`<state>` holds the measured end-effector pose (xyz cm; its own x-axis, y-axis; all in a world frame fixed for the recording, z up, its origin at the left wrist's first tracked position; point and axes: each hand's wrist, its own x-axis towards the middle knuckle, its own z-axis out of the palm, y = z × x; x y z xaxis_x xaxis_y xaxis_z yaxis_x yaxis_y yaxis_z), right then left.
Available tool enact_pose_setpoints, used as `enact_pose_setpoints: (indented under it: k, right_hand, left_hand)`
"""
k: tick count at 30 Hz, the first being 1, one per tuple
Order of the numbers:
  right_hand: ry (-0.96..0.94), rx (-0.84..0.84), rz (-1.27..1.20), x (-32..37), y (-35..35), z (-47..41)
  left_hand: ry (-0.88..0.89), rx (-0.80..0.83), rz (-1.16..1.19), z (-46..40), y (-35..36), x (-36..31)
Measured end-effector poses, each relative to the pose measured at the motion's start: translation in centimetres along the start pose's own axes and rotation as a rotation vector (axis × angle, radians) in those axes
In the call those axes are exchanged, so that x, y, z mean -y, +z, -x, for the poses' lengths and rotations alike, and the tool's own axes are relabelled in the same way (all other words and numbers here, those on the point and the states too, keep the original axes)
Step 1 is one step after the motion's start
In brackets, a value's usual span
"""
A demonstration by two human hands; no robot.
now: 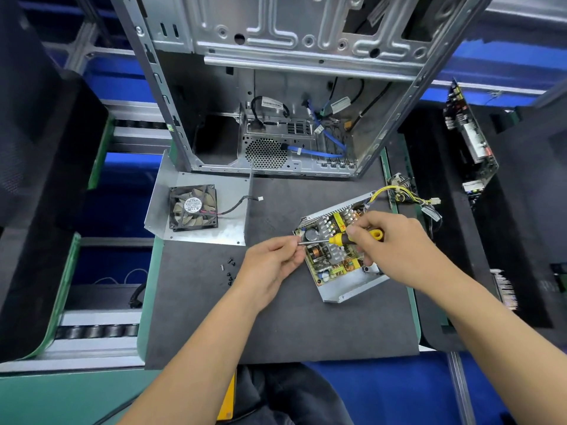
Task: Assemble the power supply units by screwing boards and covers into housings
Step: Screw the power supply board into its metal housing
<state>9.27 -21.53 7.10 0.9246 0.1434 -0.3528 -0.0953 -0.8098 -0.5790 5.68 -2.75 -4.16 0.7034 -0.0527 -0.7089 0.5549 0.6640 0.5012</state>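
A worker's right hand (389,243) gripped the yellow-and-black handle of a screwdriver (346,239), fingers curled tight around it, with the tool lying almost level above an open power supply housing (352,289). The left hand (270,265) met the metal shaft at its tip, thumb and fingertips pinched together there; whether a screw sat between them could not be made out. Inside the housing, which rested at an angle on the dark grey work mat (282,326) right of centre, lay the circuit board (331,250), crowded with coils, capacitors and heat sinks. A bundle of yellow and black wires (402,194) trailed from the housing's far corner toward the mat's right edge.

To the left, well apart from the housing, the metal cover (224,204) lay flat with a black cooling fan (193,207) on it, the fan's thin lead and white plug stretched out to the right. A few loose dark screws (229,271) were scattered on the mat just beside the left hand. Behind everything stood a bare computer case (276,87), open toward the worker, with blue cables inside. Another exposed board (469,139) rested on the dark surface far to the right.
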Motion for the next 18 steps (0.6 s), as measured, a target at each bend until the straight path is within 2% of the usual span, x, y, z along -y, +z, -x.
enact_pose_setpoints:
  k: [5,9,11,13,18]
  right_hand:
    - [0.024,0.007,-0.229,-2.6,-0.7,0.3]
    - [0.133,-0.226,-0.516,-4.3,-0.6,0.8]
    - [0.186,-0.392,-0.424,-4.3,0.5,0.5]
    - [0.177,-0.477,-0.255,-3.9,2.0,0.1]
    - [0.13,-0.304,0.006,-2.5,5.4,-1.3]
  left_hand:
    - [0.016,-0.1,0.07,-0.4,-0.8,-0.2]
    - [0.054,-0.169,-0.006,-0.8,-0.7,-0.8]
    - [0.051,-0.187,-0.047,-1.2,0.0,-0.8]
    - [0.075,-0.216,-0.135,-1.6,0.6,-0.7]
    - [0.216,-0.248,-0.657,-2.2,0.9,-0.6]
